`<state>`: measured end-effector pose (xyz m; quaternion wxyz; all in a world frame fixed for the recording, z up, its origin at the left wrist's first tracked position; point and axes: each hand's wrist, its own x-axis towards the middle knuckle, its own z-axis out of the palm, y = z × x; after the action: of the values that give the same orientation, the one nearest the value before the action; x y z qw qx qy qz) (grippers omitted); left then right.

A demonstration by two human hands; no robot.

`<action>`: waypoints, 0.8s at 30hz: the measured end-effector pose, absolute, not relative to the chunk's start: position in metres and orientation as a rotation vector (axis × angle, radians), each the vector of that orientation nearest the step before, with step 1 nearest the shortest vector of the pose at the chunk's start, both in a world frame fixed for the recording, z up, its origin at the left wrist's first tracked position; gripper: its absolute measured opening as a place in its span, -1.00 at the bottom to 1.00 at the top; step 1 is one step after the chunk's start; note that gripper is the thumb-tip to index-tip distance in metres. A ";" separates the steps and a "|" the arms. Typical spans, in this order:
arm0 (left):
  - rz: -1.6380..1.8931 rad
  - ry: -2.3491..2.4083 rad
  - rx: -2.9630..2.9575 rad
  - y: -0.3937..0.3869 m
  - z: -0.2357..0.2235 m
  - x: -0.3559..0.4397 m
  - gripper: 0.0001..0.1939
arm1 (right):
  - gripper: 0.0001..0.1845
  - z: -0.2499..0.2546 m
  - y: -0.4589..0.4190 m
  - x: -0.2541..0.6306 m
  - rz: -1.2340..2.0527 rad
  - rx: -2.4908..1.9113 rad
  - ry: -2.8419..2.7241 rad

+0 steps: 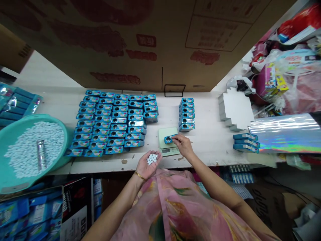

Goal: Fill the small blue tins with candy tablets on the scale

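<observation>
My left hand (148,165) is turned palm up and cupped, holding a small heap of white tablets (152,159) near the table's front edge. Just to its right, a small blue box (167,139) with a dark round hole in its top sits on a pale green digital scale (164,132). The fingers of my right hand (183,146) are pinched together at the right end of this box, close to the hole. Whether they grip the box itself or a tablet cannot be made out.
Rows of similar blue boxes (110,124) stand left of the scale, with a shorter column (187,114) behind right. A turquoise basin (65,147) of white tablets holds a metal scoop (40,155). A large carton (160,43) rises behind. White flat cards (238,108) are stacked right.
</observation>
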<state>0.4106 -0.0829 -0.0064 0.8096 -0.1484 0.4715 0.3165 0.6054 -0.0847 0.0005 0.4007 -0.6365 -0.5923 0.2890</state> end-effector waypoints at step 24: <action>0.651 1.114 -0.384 -0.096 -0.002 0.386 -0.80 | -0.86 0.010 -0.079 0.593 0.704 -1.516 -1.464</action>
<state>0.3864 -0.0962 -0.0016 0.7820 -0.1778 0.5158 0.3015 0.5926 -0.0792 0.0101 0.4437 -0.6113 -0.5906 0.2840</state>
